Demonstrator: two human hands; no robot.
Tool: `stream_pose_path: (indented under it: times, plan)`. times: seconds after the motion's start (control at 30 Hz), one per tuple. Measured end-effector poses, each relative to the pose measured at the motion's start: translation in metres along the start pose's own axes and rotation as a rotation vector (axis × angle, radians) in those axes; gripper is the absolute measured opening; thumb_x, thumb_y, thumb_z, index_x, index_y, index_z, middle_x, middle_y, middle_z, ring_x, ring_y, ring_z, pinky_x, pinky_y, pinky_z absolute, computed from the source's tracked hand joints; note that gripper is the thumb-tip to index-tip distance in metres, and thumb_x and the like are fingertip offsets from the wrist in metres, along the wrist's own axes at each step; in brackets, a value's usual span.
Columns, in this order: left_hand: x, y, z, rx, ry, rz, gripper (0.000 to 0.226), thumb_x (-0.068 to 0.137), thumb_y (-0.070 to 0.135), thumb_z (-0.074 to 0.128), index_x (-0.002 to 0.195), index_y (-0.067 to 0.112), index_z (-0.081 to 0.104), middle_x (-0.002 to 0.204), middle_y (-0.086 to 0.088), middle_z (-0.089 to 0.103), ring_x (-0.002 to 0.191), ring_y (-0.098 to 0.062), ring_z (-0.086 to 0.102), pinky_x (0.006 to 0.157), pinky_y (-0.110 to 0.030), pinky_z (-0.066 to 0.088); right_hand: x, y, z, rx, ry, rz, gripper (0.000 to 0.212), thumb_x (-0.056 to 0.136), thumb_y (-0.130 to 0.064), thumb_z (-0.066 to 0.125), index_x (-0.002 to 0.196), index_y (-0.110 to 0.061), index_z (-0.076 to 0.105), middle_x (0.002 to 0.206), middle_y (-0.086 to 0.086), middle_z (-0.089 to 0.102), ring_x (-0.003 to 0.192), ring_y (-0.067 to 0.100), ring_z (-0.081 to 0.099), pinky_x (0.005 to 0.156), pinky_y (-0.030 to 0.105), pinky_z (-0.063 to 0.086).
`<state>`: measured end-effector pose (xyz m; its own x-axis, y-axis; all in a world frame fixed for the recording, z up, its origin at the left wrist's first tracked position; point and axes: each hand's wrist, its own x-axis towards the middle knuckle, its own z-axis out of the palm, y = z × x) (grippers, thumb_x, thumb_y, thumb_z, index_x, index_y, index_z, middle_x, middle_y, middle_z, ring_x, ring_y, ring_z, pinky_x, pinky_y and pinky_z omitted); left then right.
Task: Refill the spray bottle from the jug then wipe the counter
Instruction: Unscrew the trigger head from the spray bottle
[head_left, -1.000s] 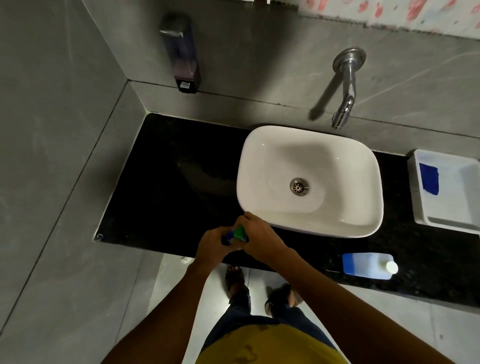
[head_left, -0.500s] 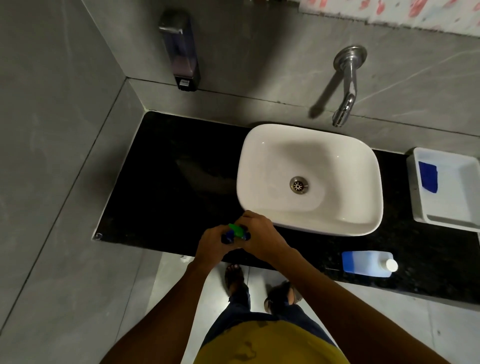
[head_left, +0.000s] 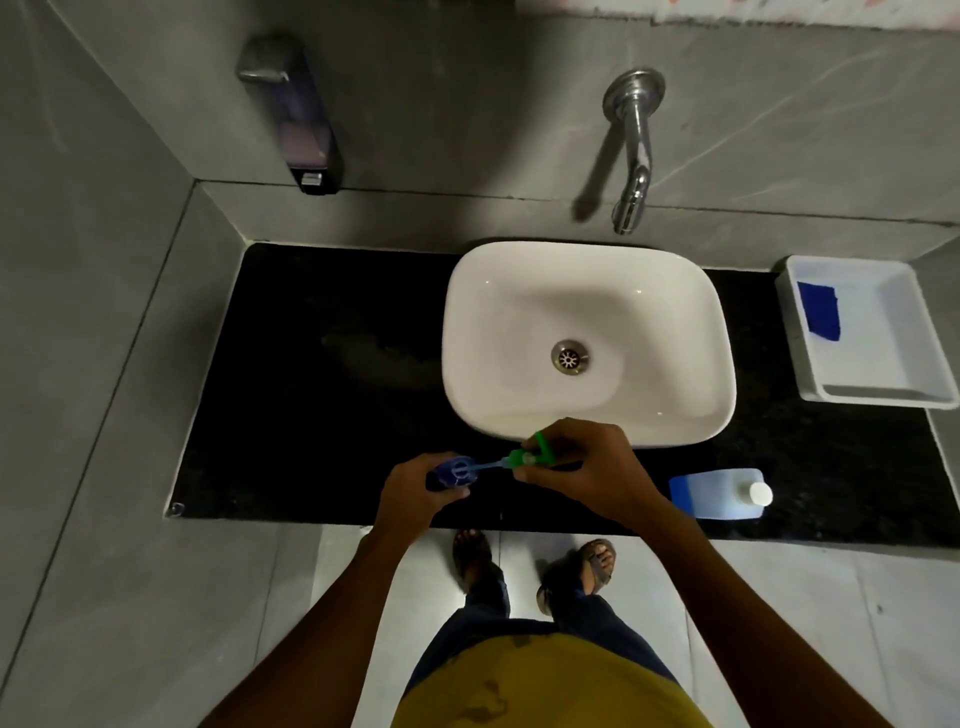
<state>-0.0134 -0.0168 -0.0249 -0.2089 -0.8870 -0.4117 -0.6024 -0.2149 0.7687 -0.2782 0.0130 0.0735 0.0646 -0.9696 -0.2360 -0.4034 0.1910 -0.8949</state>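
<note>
Grey tiled walls enclose a black table (head_left: 322, 415) carrying a white sink (head_left: 587, 343). Just in front of the sink, the left hand (head_left: 415, 493) has its grip clamped on the blue bottle (head_left: 454, 470); the right hand (head_left: 582, 467) has its grip clamped on the green sprayer (head_left: 530, 454), lifted off, its tube reaching into the bottle's mouth. Right of the hands and in front of the sink, the jug (head_left: 719, 493) lies on its side. Right of the sink, a white tray (head_left: 883, 395) holds a blue cloth (head_left: 820, 310).

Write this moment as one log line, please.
left hand: holds spray bottle | right hand: holds green spray head | jug: capped
</note>
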Motion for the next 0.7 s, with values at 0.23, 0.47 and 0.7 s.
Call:
stream_pose_path:
  times: [0.23,0.47,0.7]
  plan:
    - [0.002,0.001,0.005,-0.032,-0.022,-0.016,0.05,0.075,0.014,0.093,0.121,0.014,0.076,0.112,-0.004,0.079,0.108,-0.021,0.073,0.101,-0.046,0.059,-0.024,0.014,-0.018,0.11,0.078,0.014,0.034,0.075,-0.036,0.095,0.102,-0.025,0.079,0.101,-0.01,0.082,0.093,0.009,0.08,0.084,0.02,0.062]
    - [0.002,0.001,0.005,-0.012,-0.02,-0.004,0.05,0.076,0.016,0.093,0.122,0.011,0.075,0.114,-0.007,0.079,0.109,-0.024,0.073,0.101,-0.048,0.059,-0.034,0.033,-0.03,0.128,0.115,0.05,0.034,0.079,-0.029,0.093,0.109,-0.025,0.078,0.109,-0.008,0.08,0.102,0.011,0.078,0.087,0.02,0.061]
    - [0.004,-0.001,0.003,0.003,-0.036,0.023,0.052,0.075,0.021,0.094,0.123,0.016,0.074,0.114,-0.002,0.078,0.109,-0.019,0.073,0.099,-0.04,0.061,-0.047,0.091,-0.025,0.048,0.147,0.192,0.034,0.08,-0.018,0.092,0.111,-0.018,0.079,0.104,-0.005,0.08,0.098,0.006,0.076,0.089,0.026,0.063]
